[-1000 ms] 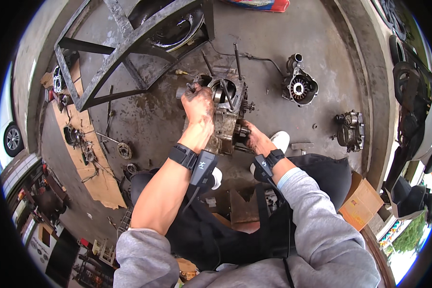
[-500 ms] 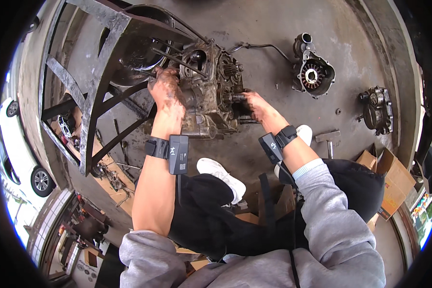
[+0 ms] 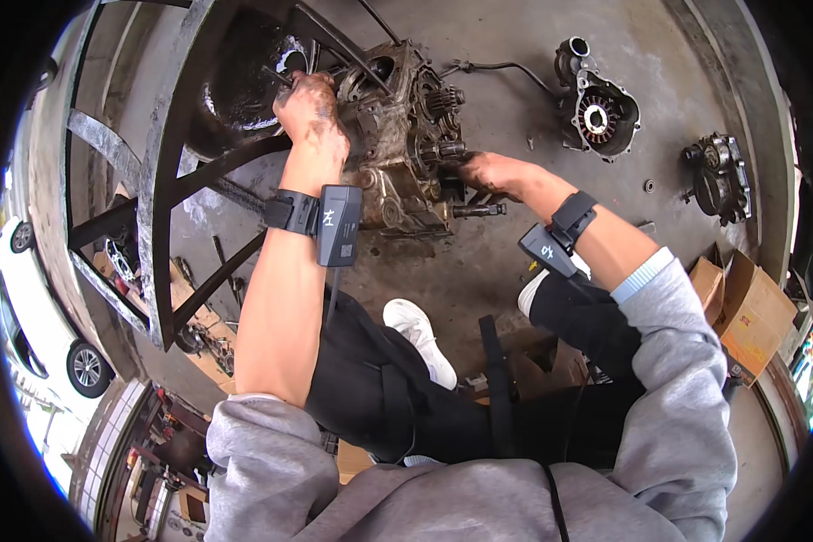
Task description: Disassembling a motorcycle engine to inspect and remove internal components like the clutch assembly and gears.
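Note:
A grimy engine block (image 3: pixel 384 154), with long studs (image 3: pixel 361 68) at its top and a toothed gear (image 3: pixel 443 101) on its right side, stands on the floor in front of me. My left hand (image 3: pixel 305 104) is closed at the block's upper left, around a stud or edge there. My right hand (image 3: pixel 492 173) is curled at the block's lower right, just beside a protruding shaft (image 3: pixel 447 150); its fingertips are dark and partly hidden, so what they hold is unclear. A second shaft (image 3: pixel 479 210) sticks out below that hand.
A black steel frame (image 3: pixel 163 163) with a dark round pan (image 3: pixel 235 99) is close at left. A housing with a stator (image 3: pixel 596 117) and another casing (image 3: pixel 718 176) lie right. Cardboard boxes (image 3: pixel 750 307) are near my right knee, a white car (image 3: pixel 41 316) far left.
Both hands and the engine block appear higher in the view and nearer the frame's pan. My right hand has shifted slightly rightward, off the end of the shaft it was gripping.

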`<action>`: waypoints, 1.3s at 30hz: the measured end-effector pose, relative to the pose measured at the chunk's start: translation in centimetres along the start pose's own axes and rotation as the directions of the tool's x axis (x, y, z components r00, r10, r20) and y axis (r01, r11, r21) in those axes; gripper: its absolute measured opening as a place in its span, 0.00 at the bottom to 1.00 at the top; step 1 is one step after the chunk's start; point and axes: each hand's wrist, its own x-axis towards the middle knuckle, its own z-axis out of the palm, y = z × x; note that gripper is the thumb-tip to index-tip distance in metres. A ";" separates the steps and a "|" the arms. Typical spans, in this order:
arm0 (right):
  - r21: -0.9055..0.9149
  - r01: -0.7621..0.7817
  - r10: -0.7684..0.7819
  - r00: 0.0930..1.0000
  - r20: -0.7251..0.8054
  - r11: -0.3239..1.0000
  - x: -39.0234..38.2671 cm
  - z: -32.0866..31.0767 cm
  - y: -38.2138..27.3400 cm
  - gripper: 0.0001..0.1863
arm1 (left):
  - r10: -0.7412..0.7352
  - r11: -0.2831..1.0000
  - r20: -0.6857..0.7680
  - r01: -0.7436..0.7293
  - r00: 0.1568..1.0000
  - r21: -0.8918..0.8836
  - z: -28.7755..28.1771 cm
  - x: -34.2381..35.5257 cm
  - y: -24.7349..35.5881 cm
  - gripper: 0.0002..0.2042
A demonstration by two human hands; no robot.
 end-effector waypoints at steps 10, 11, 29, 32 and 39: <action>-0.996 0.013 -0.530 0.847 -0.036 0.088 -30.4 -16.7 8.5 0.16 | -0.195 0.977 -0.075 0.200 0.978 0.070 1.6 2.4 0.8 0.04; -0.974 -0.153 -0.529 0.820 -0.219 0.166 -32.1 -16.9 11.9 0.14 | -0.226 0.971 -0.014 0.226 0.974 0.072 1.8 2.1 1.2 0.05; 0.063 -0.503 0.396 0.591 -0.703 0.862 -20.8 -7.9 51.7 0.33 | -0.592 0.793 -0.014 0.586 0.806 0.167 -4.6 -12.6 5.0 0.25; 0.265 -0.371 0.446 0.585 -0.678 0.890 -20.0 -7.6 52.3 0.27 | -0.595 0.798 -0.043 0.596 0.803 0.094 -3.6 -12.7 4.9 0.23; -0.167 -0.690 0.252 0.463 -0.850 0.705 -24.5 -7.8 42.5 0.29 | -0.573 0.820 -0.114 0.567 0.812 -0.083 -3.6 -13.9 2.8 0.19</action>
